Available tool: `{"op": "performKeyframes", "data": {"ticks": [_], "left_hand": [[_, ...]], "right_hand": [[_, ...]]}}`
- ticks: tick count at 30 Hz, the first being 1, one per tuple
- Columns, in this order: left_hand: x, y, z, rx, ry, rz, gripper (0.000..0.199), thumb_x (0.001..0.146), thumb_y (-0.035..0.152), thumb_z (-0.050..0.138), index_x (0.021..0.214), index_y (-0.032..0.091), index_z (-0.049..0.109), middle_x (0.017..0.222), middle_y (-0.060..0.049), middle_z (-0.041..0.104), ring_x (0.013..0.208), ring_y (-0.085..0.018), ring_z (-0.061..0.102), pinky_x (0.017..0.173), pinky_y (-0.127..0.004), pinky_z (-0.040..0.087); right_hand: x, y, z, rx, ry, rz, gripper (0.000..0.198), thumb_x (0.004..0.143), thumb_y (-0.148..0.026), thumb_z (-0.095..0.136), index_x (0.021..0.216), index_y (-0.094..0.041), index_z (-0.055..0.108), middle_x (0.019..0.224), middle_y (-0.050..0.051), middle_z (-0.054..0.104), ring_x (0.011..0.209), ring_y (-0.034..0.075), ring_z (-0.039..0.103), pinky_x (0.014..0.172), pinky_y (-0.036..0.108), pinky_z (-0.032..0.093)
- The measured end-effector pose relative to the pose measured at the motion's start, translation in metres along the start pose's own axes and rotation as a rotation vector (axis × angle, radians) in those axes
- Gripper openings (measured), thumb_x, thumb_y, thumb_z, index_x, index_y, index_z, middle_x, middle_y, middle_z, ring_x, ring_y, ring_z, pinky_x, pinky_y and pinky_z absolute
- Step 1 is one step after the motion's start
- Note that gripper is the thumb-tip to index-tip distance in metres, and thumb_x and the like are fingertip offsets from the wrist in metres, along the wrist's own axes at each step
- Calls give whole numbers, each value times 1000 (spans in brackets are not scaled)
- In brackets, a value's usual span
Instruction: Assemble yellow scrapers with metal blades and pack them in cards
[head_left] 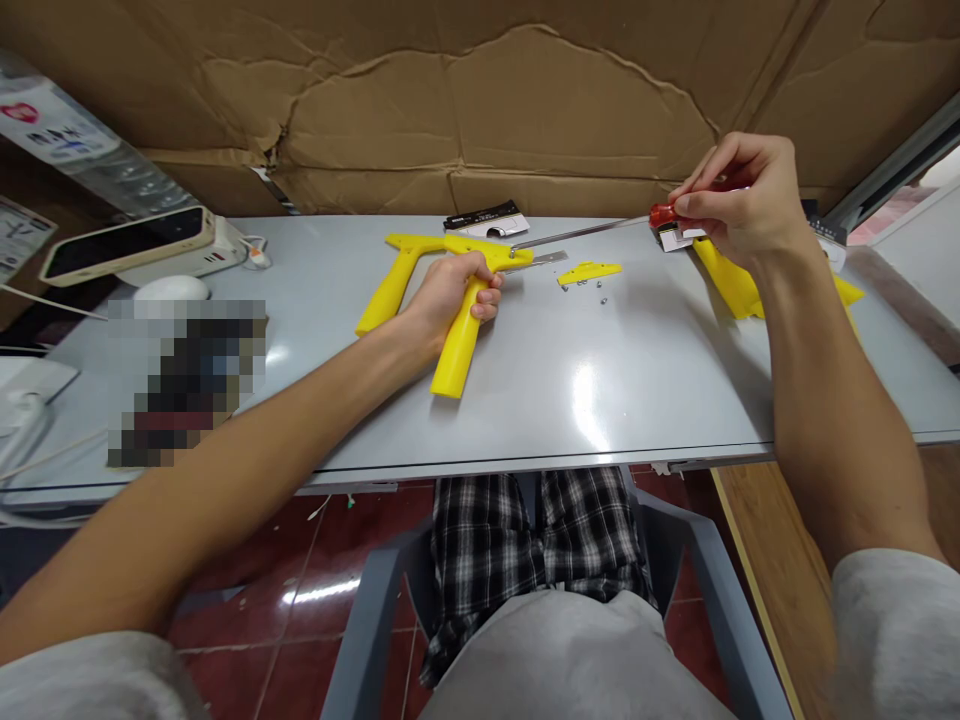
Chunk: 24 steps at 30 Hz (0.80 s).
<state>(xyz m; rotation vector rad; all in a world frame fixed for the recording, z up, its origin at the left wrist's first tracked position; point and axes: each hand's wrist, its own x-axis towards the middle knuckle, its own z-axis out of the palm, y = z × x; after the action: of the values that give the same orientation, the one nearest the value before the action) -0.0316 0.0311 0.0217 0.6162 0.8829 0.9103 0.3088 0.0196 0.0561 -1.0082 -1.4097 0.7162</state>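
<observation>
My left hand (457, 285) is wrapped round a yellow plastic handle (457, 355), which stands tilted on the table. A short flat metal blade (551, 258) sticks out beside its top end. In my right hand (754, 200), the fingers pinch the red grip of a long screwdriver (589, 231). Its shaft runs leftwards, and the tip meets a small screw at the top of the handle. Another similar yellow handle (386, 290) lies just left of my left hand. A small yellow plate (590, 272) rests right of the blade, with several small screws (603, 300) near it.
More yellow plastic parts (731, 285) lie under my right forearm. Black and white packaging (487, 218) sits at the back against a cardboard wall (555, 100). On the left are a phone (127, 245) on a white box, a white mouse (172, 290), cables and a blurred patch.
</observation>
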Motion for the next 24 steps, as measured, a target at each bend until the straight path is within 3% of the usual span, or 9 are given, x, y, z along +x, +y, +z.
{"op": "performKeyframes", "data": {"ticks": [9,18,24], "left_hand": [[7,-4,-5,5,-4,14,35,71,5,67,91,24,45,70,-1,60,42,-5,43,33,-12,30],[-2,2,1,-6,-36,-57,38,69,6,66,92,25,43,66,3,55,38,-5,39,31,-15,29],[-3,3,1,-1,-41,-25,34,72,5,65,90,25,43,69,2,59,39,-4,42,32,-14,29]], "right_hand": [[-5,-8,2,-47,-64,-22,45,55,-38,109,65,-21,69,78,4,73,74,17,74,67,35,64],[1,7,-2,-56,3,-2,40,59,-30,107,67,-21,69,83,3,75,69,14,70,57,32,49],[1,6,-1,-26,17,-15,45,56,-39,107,65,-23,66,81,2,75,69,16,70,49,32,42]]}}
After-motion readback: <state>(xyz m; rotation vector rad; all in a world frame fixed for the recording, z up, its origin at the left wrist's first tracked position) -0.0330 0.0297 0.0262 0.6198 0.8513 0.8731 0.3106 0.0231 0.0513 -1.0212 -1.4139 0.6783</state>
